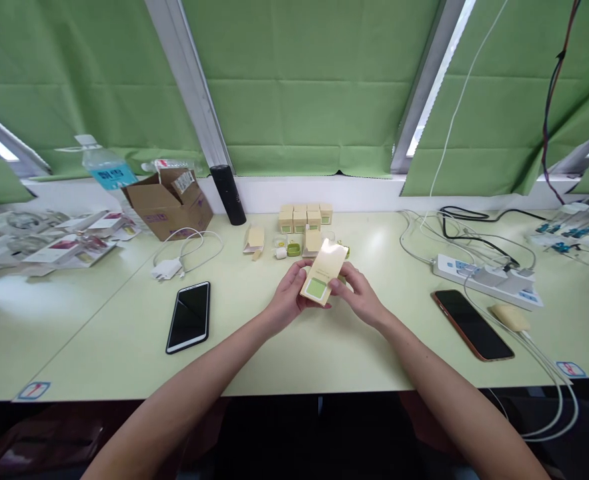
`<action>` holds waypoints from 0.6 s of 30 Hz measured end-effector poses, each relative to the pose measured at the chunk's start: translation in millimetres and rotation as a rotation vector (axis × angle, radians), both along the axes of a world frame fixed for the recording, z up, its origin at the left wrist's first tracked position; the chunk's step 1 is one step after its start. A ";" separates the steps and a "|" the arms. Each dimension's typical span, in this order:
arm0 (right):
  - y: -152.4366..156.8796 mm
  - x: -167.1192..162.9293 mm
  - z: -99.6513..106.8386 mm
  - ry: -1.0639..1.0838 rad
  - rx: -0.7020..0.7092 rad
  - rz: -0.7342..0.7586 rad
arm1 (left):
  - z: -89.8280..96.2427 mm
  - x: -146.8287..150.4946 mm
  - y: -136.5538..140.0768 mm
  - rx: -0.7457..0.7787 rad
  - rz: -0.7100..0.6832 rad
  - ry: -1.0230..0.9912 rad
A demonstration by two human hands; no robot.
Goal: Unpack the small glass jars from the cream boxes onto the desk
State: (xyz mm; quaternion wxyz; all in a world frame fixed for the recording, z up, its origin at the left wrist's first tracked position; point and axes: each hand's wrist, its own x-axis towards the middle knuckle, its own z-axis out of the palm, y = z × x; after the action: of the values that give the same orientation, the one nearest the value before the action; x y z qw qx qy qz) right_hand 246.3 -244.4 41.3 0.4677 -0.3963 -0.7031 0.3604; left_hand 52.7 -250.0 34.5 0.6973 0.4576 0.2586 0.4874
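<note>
Both of my hands hold a cream paper carton [326, 261] with a green square printed near its lower end, tilted above the middle of the table. My left hand [288, 293] grips its left edge, fingers curled beneath. On the right edge, my right hand [359, 293] presses with its thumb on the front, and its other fingers are partly hidden behind. Just beyond lie a small green case [293, 249], a small white piece [280, 253] and an opened cream box [312, 240]. Another opened cream box [255, 239] lies farther left. Part of something green shows behind my right hand.
Several small cream boxes [300, 219] stand grouped at the back. Left are a phone [189, 317], a white charger [167, 269], a cardboard box [174, 208] and a black cylinder [228, 195]. Right are another phone [471, 325], a power strip [487, 280] and cables.
</note>
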 end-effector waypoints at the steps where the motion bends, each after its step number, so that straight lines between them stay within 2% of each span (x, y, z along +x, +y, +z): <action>1: -0.4 -1.1 0.6 0.051 -0.041 0.035 | -1.1 0.5 -0.1 0.004 -0.001 0.008; 4: 1.0 -0.6 4.7 0.241 -0.158 0.106 | -3.8 -1.1 1.3 0.043 -0.016 0.022; 7: 3.4 2.7 10.0 0.368 -0.209 0.108 | -5.5 -3.2 1.8 0.165 0.002 0.067; 12: 4.7 3.7 11.3 0.368 -0.217 0.072 | -7.8 -0.9 -3.3 0.367 0.111 0.213; 18: 5.9 2.9 4.9 0.343 -0.199 0.084 | -8.1 1.9 -6.4 0.395 0.134 0.254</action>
State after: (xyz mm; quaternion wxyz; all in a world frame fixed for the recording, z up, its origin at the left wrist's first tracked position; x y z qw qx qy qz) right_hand 249.2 -238.5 46.2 0.5236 -0.3436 -0.5898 0.5098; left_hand 54.6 -256.4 26.5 0.5224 0.6243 0.2738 0.5122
